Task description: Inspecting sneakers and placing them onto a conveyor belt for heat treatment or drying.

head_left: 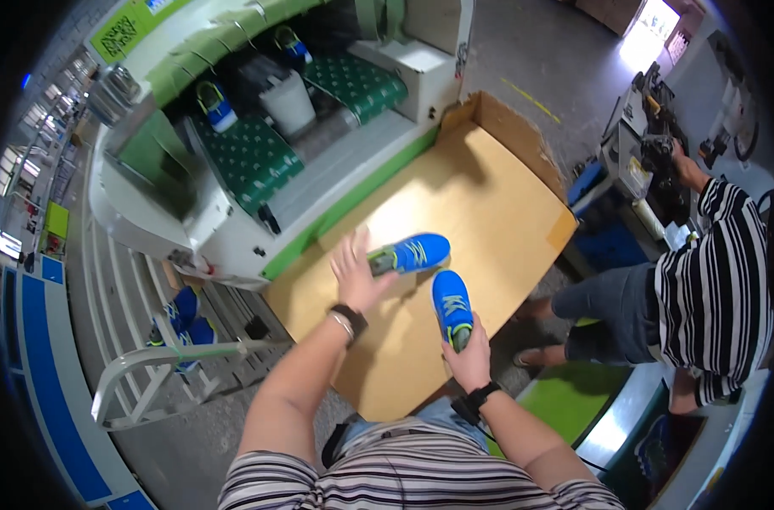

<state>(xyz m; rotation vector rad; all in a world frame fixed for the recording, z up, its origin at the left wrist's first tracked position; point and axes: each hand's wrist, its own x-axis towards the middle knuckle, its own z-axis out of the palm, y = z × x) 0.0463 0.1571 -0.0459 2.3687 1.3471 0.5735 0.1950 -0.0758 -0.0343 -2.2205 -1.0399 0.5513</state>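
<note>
The left hand (360, 276) is held at the heel end of the left shoe (423, 252), its fingers spread apart; whether the shoe is touched by them cannot be told for certain. For steady handling, that heel should be cupped lightly from behind, so that the soft collar is not crushed. The right shoe (451, 304) is clamped at its heel by the fingers of the right hand (469, 353); it is best held level, with its toe clear of its neighbour. Both shoes are seen over the middle of the tan worktop (510, 200), the left one with its toe pointed right, the right one with its toe pointed away. Both are bright blue, with pale yellow-green laces and green-trimmed collars.
</note>
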